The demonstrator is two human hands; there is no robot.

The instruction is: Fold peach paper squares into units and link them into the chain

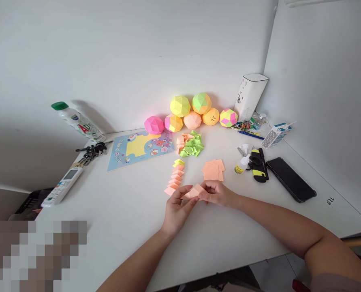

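Forearms (145, 259) angled inward over the white worktop (113, 231), our left hand (176, 209) and right hand (218, 194) meeting at the middle, fingers (182, 189) of both pinching a folded peach paper (196, 190), held just in front of loose peach squares (213, 170), near our row of folded pieces (176, 177)

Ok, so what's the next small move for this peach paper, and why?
I'd probably firm up its creases: your left hand and right hand both grip the peach paper piece, which looks folded but unflattened, and the row of folded paper pieces nearby shows creased shapes too.
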